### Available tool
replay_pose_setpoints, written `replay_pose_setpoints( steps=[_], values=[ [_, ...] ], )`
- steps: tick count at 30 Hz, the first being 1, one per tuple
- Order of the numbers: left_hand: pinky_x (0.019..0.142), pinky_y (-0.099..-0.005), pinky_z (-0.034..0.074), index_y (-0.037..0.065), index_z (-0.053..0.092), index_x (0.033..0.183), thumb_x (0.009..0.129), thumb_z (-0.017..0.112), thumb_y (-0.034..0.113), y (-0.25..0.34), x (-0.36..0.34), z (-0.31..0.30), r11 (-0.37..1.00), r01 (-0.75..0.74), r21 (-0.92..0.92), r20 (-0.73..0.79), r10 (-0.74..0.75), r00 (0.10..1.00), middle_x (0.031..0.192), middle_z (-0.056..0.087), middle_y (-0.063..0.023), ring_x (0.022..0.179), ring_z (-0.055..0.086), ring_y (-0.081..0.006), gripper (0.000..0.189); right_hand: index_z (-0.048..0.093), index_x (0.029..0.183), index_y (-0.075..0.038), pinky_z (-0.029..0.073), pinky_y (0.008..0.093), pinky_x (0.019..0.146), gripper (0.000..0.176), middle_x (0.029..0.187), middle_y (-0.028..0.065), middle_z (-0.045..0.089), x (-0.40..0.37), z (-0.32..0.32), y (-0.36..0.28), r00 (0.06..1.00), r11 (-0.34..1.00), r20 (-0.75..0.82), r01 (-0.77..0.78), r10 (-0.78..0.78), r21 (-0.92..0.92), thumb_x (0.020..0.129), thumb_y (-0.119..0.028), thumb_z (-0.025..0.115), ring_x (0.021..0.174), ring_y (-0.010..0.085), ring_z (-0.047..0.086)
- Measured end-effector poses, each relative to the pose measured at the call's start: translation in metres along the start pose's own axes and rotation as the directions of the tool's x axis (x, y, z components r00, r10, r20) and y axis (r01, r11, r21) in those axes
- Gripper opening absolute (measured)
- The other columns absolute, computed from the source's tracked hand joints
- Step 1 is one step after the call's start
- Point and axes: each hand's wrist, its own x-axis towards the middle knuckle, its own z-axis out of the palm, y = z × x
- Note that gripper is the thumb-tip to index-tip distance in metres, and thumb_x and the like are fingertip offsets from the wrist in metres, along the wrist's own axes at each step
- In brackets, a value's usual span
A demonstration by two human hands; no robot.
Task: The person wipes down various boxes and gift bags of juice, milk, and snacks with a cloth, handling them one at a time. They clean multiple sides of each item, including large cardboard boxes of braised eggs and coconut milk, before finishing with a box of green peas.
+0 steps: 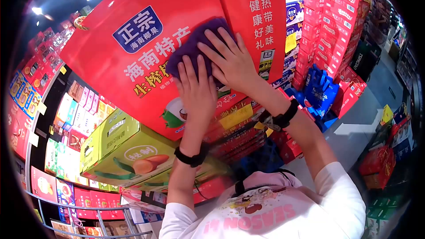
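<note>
A large red gift carton point(172, 0) with white and yellow Chinese lettering fills the upper middle of the view. A folded purple cloth point(177, 55) lies against its printed face, near the edge between two sides. My left hand point(197, 84) rests flat on the cloth's lower part, fingers extended and slightly apart. Higher up and to the right, my right hand point(232, 64) presses on the same cloth with its fingers spread. Both palms face the carton, so their undersides are hidden. Dark bands circle both wrists.
A green carton point(133, 146) stands below left of the red one. Lit shelves of packaged goods point(73, 119) line the left. Stacked red cartons point(336, 26) and blue bags point(318, 90) stand at right, beside a floor point(354, 128) with a white arrow. A metal rail point(88, 208) curves at lower left.
</note>
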Motion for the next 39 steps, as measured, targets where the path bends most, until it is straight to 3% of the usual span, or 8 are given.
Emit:
replay_pose_setpoints(
  steps=[3,9,15,18,27,33,34,39],
  values=[
    [0.101,-0.0574,0.021,0.007,0.032,0.137,0.084,0.051,0.023,0.001,-0.021,0.025,0.998,-0.049,0.036,-0.026,0.049,0.998,0.142,0.023,-0.0235,0.129,0.026,-0.0411,0.058,0.048,0.126,-0.015,0.026,0.0497,0.101,0.050,0.138,0.0082,0.037,-0.031,0.013,0.002,0.998,0.998,-0.021,-0.065,0.065,0.017,0.077,-0.018,0.054,0.127,0.0304,0.033],
    [0.101,-0.0564,0.021,0.006,0.033,0.136,0.084,0.052,0.024,0.023,-0.086,0.067,0.997,-0.081,0.004,0.186,0.079,0.979,0.142,0.023,-0.0233,0.129,0.026,-0.0398,0.059,0.049,0.126,-0.013,0.026,0.0503,0.102,0.050,0.137,0.0095,0.037,-0.114,0.033,0.012,0.994,0.998,0.086,-0.062,0.061,0.009,0.076,-0.018,0.054,0.127,0.0315,0.032],
    [0.102,-0.0555,0.021,0.006,0.034,0.136,0.083,0.053,0.022,0.038,-0.017,0.026,0.994,-0.015,-0.110,0.133,0.030,0.991,0.141,0.025,-0.0237,0.130,0.024,-0.0385,0.058,0.048,0.126,-0.012,0.025,0.0506,0.102,0.051,0.137,0.0107,0.037,-0.054,0.006,0.034,1.000,1.000,0.018,-0.014,0.014,0.006,0.076,-0.020,0.055,0.127,0.0327,0.031],
    [0.101,-0.0575,0.022,0.008,0.037,0.134,0.080,0.054,0.019,0.039,0.016,0.016,0.991,-0.075,-0.111,-0.009,0.075,0.997,0.141,0.026,-0.0217,0.129,0.026,-0.0393,0.058,0.045,0.128,-0.010,0.024,0.0518,0.103,0.052,0.139,0.0140,0.034,-0.031,-0.009,0.040,0.991,0.995,-0.078,-0.104,0.104,0.010,0.078,-0.018,0.054,0.127,0.0383,0.029],
    [0.100,-0.0545,0.025,0.010,0.044,0.130,0.076,0.056,0.019,0.060,-0.032,0.055,0.975,-0.164,-0.148,0.120,0.183,0.976,0.139,0.033,-0.0162,0.126,0.033,-0.0343,0.056,0.039,0.130,-0.004,0.023,0.0549,0.103,0.057,0.140,0.0222,0.027,-0.141,0.028,0.040,0.962,0.961,0.007,-0.274,0.274,0.039,0.079,-0.023,0.057,0.128,0.0443,0.025],
    [0.103,-0.0524,0.022,0.008,0.040,0.132,0.082,0.052,0.023,0.072,0.010,0.026,0.940,-0.174,-0.295,0.162,0.228,0.960,0.141,0.031,-0.0161,0.129,0.029,-0.0357,0.053,0.037,0.132,-0.004,0.021,0.0544,0.104,0.059,0.142,0.0210,0.024,-0.108,-0.003,0.064,0.963,0.967,0.099,-0.255,0.252,0.016,0.079,-0.022,0.057,0.131,0.0426,0.020],
    [0.104,-0.0471,0.024,0.008,0.040,0.132,0.082,0.052,0.024,0.075,0.022,0.020,0.953,-0.219,-0.208,0.119,0.247,0.962,0.140,0.033,-0.0118,0.128,0.032,-0.0288,0.053,0.036,0.132,-0.004,0.020,0.0542,0.104,0.059,0.142,0.0206,0.023,-0.096,-0.010,0.069,0.962,0.963,0.051,-0.269,0.268,0.012,0.080,-0.021,0.056,0.131,0.0423,0.020],
    [0.102,-0.0474,0.025,0.007,0.041,0.131,0.080,0.053,0.023,0.084,0.043,0.023,0.945,-0.278,-0.172,0.058,0.291,0.955,0.139,0.035,-0.0101,0.126,0.034,-0.0261,0.054,0.033,0.133,-0.001,0.018,0.0537,0.105,0.059,0.142,0.0237,0.021,-0.087,-0.008,0.074,0.940,0.941,-0.050,-0.339,0.339,-0.004,0.080,-0.018,0.054,0.131,0.0452,0.017]
  ],
)
